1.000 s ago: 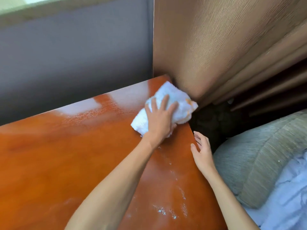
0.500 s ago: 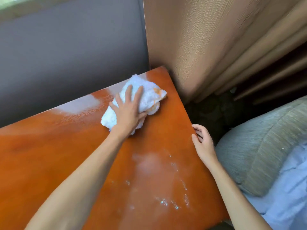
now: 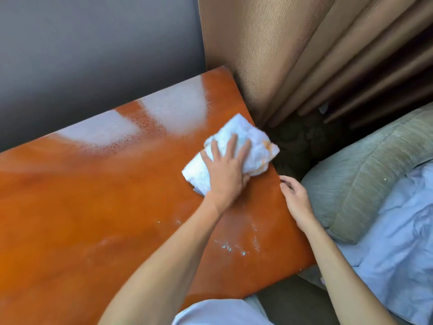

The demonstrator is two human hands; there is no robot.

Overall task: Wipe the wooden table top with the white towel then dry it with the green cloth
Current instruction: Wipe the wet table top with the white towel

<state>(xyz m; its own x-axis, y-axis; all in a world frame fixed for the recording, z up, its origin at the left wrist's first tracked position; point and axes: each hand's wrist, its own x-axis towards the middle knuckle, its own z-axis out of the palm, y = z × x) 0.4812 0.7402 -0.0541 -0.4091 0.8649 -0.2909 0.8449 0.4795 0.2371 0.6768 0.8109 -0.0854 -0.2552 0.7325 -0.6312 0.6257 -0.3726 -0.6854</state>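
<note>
Head view: towel on table top, near the right edge.
Your left hand (image 3: 226, 170) pressed flat, fingers spread, on the white towel (image 3: 253, 146); your right hand (image 3: 295, 200), loosely curled and holding nothing, rested at the table (image 3: 93, 195) edge.

Towel: I see the white towel (image 3: 243, 146) bunched into a crumpled wad, with orange-brown stains on its right side.
Towel position: it lies flat on the wooden table top (image 3: 93, 195), near the far right corner, its right end reaching the table's right edge.
Table top: I read it as glossy orange-brown wood; pale hazy patches show along the far edge, and small wet flecks near the right edge closer to me.
Green cloth: I cannot find it.
</note>
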